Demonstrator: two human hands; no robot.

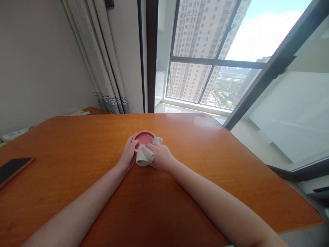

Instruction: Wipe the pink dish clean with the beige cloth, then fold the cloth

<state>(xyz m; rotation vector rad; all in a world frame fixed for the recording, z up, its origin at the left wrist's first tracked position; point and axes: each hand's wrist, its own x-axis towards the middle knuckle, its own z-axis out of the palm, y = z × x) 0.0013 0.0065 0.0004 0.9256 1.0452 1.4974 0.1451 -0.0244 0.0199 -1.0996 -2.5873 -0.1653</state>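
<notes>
A pink dish point(144, 138) with a raised rim rests on the wooden table point(180, 133) in front of me. My left hand point(128, 153) is closed on the dish's left edge, its fingers curling over the rim. In my right hand point(160, 155) a pale grey cloth point(144, 156) is bunched up and pressed against the near right side of the dish. One end of the cloth hangs toward me, and another bit sticks out beyond my fingers. Part of the dish's near rim is hidden by the cloth and my fingers.
At the left edge of the table lies a dark phone point(14, 168) with a reddish border. A white power strip point(15, 133) is farther back on the left. Behind the table are a grey curtain point(102, 61) and a large window point(203, 61) with a dark frame.
</notes>
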